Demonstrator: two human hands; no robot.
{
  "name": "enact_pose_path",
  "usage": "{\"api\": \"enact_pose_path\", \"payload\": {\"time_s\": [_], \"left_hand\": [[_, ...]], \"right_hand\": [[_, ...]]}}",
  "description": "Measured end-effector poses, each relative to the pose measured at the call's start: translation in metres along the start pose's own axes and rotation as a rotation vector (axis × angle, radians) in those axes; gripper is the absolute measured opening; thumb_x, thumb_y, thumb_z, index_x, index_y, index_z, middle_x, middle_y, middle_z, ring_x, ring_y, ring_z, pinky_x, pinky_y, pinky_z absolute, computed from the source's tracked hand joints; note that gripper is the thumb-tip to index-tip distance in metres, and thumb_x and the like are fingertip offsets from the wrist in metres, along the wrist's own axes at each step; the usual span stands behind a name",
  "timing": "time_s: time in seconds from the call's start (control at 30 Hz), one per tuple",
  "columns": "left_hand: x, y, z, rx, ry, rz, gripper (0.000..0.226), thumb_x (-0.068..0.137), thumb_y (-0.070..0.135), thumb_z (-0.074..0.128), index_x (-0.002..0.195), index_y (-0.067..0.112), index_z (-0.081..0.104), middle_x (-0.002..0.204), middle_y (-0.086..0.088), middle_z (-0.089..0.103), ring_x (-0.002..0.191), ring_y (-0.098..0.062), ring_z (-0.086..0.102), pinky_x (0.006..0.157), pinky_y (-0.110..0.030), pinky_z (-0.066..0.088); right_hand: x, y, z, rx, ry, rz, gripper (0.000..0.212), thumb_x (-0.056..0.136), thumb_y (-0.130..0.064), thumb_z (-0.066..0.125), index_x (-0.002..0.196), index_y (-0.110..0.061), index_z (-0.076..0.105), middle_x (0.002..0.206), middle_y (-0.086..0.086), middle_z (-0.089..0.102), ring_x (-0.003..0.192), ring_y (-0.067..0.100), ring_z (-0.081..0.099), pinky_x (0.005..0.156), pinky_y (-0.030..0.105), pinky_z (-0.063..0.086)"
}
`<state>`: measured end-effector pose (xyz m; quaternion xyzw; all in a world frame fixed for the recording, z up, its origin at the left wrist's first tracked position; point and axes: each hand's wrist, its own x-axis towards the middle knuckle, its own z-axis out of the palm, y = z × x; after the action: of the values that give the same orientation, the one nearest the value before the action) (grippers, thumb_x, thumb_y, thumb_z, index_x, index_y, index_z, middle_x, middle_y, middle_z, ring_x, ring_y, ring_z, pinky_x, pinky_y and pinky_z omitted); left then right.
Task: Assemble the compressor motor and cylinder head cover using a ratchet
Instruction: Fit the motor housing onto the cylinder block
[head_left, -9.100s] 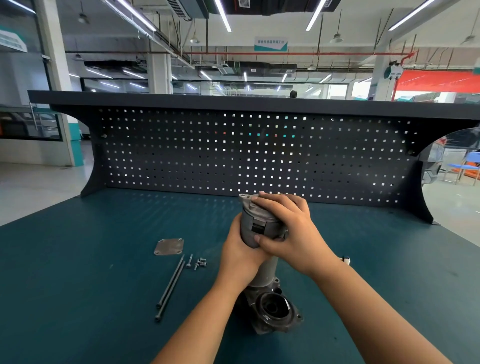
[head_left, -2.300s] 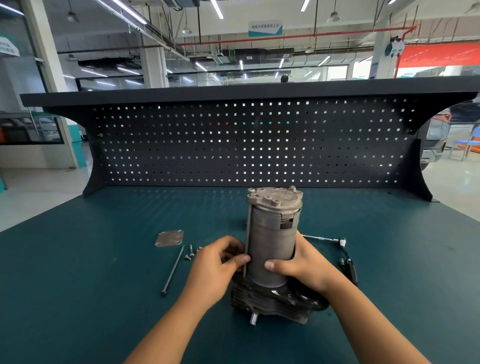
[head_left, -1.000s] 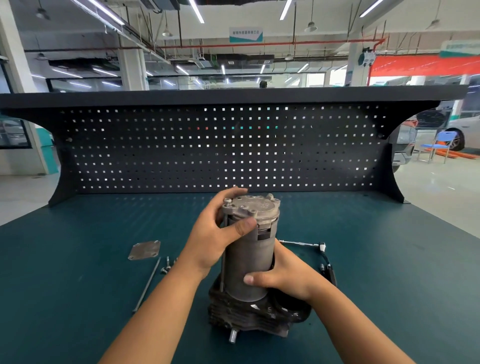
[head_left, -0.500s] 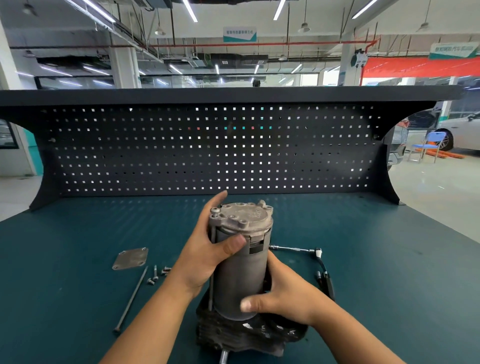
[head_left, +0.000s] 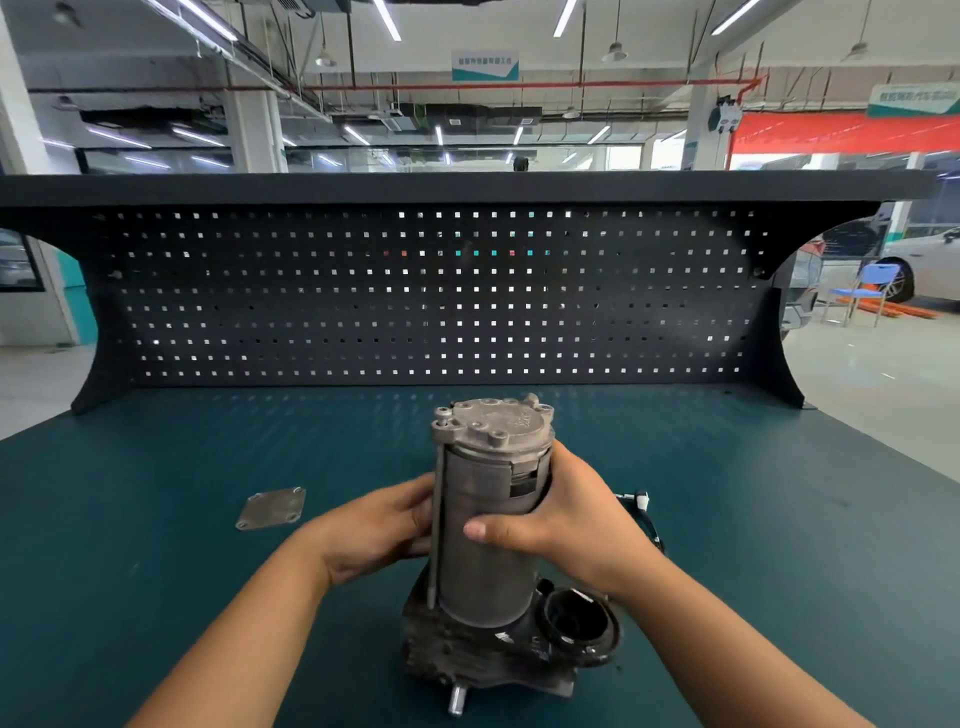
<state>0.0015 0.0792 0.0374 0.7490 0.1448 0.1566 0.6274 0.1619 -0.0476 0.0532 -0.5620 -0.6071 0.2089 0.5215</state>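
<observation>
- The motor (head_left: 491, 525) stood upright on the dark compressor body (head_left: 498, 649), mid-bench.
- Right hand (head_left: 566, 525) wrapped its can; left hand (head_left: 379, 535) curled against the long bolt (head_left: 436, 525) alongside.
- That bolt looked only started; a tilt could cross-thread it.
- Cover plate (head_left: 271, 508) lay apart, left; ratchet unseen.

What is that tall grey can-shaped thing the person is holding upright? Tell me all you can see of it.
The motor is a dull grey metal cylinder standing upright on a darker, grimy cast housing on the green bench. A paler cast cap with bolt bosses tops it, and a slot is cut just below the cap. One long bolt runs down its left side. The left hand touches that side; the right hand wraps the other, thumb across the front.
</observation>
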Motion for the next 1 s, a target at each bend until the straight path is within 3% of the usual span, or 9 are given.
{"api": "enact_pose_path", "payload": {"time_s": [0.13, 0.3, 0.47, 0.6, 0.7, 0.83, 0.9, 1.0], "left_hand": [[-0.007, -0.009, -0.005, 0.021, -0.057, -0.042, 0.108, 0.042, 0.054, 0.088, 0.129, 0.006, 0.045, 0.121, 0.001, 0.065, 0.117, -0.017, 0.058, 0.092, -0.027, 0.048], [-0.02, -0.01, 0.003, -0.042, -0.047, -0.002, 0.105, 0.038, 0.051, 0.09, 0.123, 0.01, 0.044, 0.107, 0.008, 0.071, 0.104, -0.009, 0.064, 0.083, -0.02, 0.049], [-0.033, -0.018, 0.024, -0.152, 0.16, 0.118, 0.122, 0.027, 0.053, 0.092, 0.127, 0.004, 0.042, 0.107, -0.001, 0.072, 0.101, -0.013, 0.066, 0.079, -0.022, 0.051], [-0.038, -0.023, 0.044, -0.207, 0.352, 0.233, 0.119, 0.028, 0.051, 0.092, 0.126, 0.009, 0.04, 0.111, -0.002, 0.07, 0.103, -0.017, 0.066, 0.077, -0.023, 0.052], [-0.039, -0.029, 0.054, -0.202, 0.507, 0.293, 0.118, 0.026, 0.054, 0.092, 0.125, 0.012, 0.044, 0.112, -0.005, 0.069, 0.106, -0.022, 0.065, 0.081, -0.028, 0.052], [-0.043, -0.031, 0.063, -0.188, 0.622, 0.318, 0.109, 0.025, 0.056, 0.091, 0.118, 0.019, 0.048, 0.108, 0.006, 0.071, 0.101, -0.014, 0.067, 0.075, -0.02, 0.052], [-0.045, -0.031, 0.067, -0.162, 0.684, 0.322, 0.102, 0.026, 0.049, 0.091, 0.114, 0.023, 0.049, 0.105, 0.013, 0.07, 0.097, -0.008, 0.067, 0.072, -0.016, 0.051], [-0.044, -0.028, 0.069, -0.052, 0.765, 0.326, 0.081, 0.038, 0.035, 0.087, 0.11, 0.027, 0.05, 0.1, 0.023, 0.069, 0.09, 0.003, 0.066, 0.069, -0.01, 0.048]], "right_hand": [[0.011, 0.002, -0.008, 0.064, -0.182, 0.035, 0.072, 0.048, -0.041, 0.083, 0.113, -0.026, 0.057, 0.109, -0.008, 0.07, 0.105, 0.007, 0.064, 0.091, 0.028, 0.05], [0.025, -0.005, 0.001, 0.233, -0.41, 0.076, 0.101, 0.044, -0.049, 0.09, 0.13, -0.017, 0.047, 0.124, 0.003, 0.063, 0.118, 0.019, 0.058, 0.096, 0.031, 0.047], [0.016, -0.005, 0.002, 0.263, -0.364, 0.097, 0.105, 0.045, -0.054, 0.088, 0.132, -0.023, 0.04, 0.133, -0.001, 0.056, 0.123, 0.012, 0.053, 0.097, 0.034, 0.047], [-0.006, -0.019, -0.006, 0.073, -0.311, 0.006, 0.105, 0.043, -0.071, 0.079, 0.133, -0.036, 0.038, 0.127, -0.018, 0.055, 0.118, 0.006, 0.054, 0.097, 0.032, 0.047], [-0.021, -0.043, -0.01, 0.007, -0.163, -0.089, 0.106, 0.041, -0.075, 0.077, 0.133, -0.043, 0.035, 0.123, -0.02, 0.052, 0.113, 0.004, 0.056, 0.094, 0.024, 0.047], [-0.029, -0.088, -0.018, -0.53, -0.003, -0.332, 0.079, 0.057, -0.072, 0.069, 0.128, -0.049, 0.044, 0.131, -0.027, 0.035, 0.127, -0.001, 0.032, 0.103, 0.009, 0.028], [-0.025, -0.105, -0.016, -0.695, -0.09, -0.367, 0.078, 0.065, -0.072, 0.063, 0.134, -0.042, 0.044, 0.132, -0.026, 0.042, 0.126, 0.002, 0.028, 0.107, 0.017, 0.025], [-0.021, -0.113, -0.008, -0.747, -0.223, -0.277, 0.078, 0.072, -0.068, 0.045, 0.141, -0.033, 0.04, 0.136, -0.019, 0.047, 0.126, 0.003, 0.03, 0.109, 0.03, 0.027]]}}
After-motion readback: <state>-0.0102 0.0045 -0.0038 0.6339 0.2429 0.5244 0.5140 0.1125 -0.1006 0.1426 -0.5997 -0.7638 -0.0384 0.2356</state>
